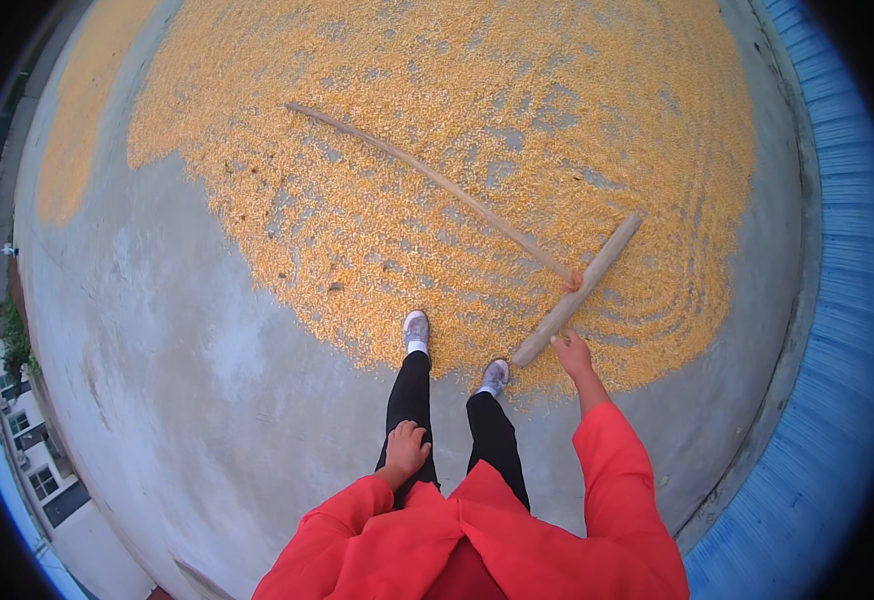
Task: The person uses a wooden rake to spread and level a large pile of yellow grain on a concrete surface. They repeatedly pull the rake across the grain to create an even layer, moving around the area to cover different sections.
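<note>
The wooden rake (517,225) lies flat on the spread corn kernels (437,150), its long handle running up-left, its crossbar head slanting down-left toward the feet. The right hand (571,352) reaches the head's lower end, fingers loosely apart, touching it. The left hand (404,447) rests curled on the thigh, on the black trousers (412,390).

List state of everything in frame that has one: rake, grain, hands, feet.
wooden rake: lying flat on the grain, long handle pointing away up-left
corn kernels: spread thin over the concrete floor, raked into ridges at right
right hand: reaching down, at the near end of the rake head
left hand: curled, resting on left thigh
shoes: at the grain's near edge
</note>
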Demonstrator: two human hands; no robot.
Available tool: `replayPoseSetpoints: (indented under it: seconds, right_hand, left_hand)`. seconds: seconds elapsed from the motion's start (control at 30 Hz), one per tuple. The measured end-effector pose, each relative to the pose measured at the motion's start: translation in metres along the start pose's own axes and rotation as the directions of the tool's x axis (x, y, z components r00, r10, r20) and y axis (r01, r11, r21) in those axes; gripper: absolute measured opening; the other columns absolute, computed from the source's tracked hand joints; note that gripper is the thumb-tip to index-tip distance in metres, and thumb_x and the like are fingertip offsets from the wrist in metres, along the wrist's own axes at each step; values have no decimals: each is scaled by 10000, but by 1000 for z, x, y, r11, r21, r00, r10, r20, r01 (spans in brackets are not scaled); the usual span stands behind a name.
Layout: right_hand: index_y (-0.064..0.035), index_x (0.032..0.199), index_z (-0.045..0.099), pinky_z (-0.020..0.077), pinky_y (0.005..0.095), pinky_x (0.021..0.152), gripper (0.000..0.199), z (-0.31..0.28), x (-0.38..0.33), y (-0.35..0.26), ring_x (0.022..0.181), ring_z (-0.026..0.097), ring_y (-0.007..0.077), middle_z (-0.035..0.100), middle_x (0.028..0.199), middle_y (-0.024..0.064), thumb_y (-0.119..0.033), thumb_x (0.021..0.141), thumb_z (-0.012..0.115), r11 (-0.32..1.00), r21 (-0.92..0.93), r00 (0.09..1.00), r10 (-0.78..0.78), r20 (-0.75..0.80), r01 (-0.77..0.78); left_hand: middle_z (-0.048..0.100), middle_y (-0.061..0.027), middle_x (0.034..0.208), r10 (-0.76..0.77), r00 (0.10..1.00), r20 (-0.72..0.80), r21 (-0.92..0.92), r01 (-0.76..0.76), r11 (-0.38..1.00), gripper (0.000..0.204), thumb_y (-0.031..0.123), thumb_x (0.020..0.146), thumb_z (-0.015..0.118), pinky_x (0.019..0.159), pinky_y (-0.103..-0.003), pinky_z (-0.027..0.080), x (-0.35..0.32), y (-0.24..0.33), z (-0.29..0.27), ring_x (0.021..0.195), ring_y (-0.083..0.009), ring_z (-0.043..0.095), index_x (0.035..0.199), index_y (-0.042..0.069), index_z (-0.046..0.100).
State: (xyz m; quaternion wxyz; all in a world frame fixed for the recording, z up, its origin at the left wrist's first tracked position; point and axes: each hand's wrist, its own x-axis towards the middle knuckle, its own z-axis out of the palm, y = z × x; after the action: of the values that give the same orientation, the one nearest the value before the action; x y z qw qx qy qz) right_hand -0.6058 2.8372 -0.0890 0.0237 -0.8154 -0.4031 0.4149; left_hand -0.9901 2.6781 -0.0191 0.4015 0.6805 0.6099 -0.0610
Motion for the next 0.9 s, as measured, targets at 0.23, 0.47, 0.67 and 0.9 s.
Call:
replayPoseSetpoints:
  seconds: [0.23, 0.47, 0.67, 0.9]
  right_hand:
    - [-22, 1221, 388, 403, 392, 854, 649, 83, 148, -59, 1014, 506, 308, 511, 1122, 177, -392, 729, 592, 985, -173, 999, 13, -38, -20]
    - [-44, 1227, 373, 325, 425, 928, 677, 159, 288, -85, 1126, 388, 305, 431, 1213, 140, -368, 696, 641, 913, -385, 950, -231, -209, 137]
    - [-61, 1161, 431, 379, 432, 855, 588, 191, 355, -96, 1031, 474, 288, 526, 1064, 128, -314, 679, 655, 825, -543, 933, -303, -196, 154]
    - [-105, 988, 529, 458, 407, 708, 317, 188, 362, -75, 787, 579, 302, 601, 837, 123, -175, 685, 593, 853, -383, 934, -345, 96, 355]
  left_hand:
    - [463, -108, 1114, 52, 999, 0, 53, -52, 997, 329, 194, 682, 618, 938, -435, 271, 77, -44, -26, 1136, -285, 366, 983, 80, 554]
    - [477, -104, 1087, 46, 999, 29, -18, -46, 999, 322, 138, 643, 644, 924, -446, 281, 116, -67, -46, 1101, -297, 398, 951, 85, 563]
    - [485, -106, 1083, 35, 997, 74, 10, -36, 999, 361, 156, 654, 648, 923, -440, 288, 135, -78, -50, 1094, -281, 408, 991, 72, 549]
    - [463, -141, 1124, 53, 998, 21, -54, -52, 997, 325, 110, 699, 602, 917, -460, 308, 156, -43, -67, 1088, -342, 405, 1009, 54, 518]
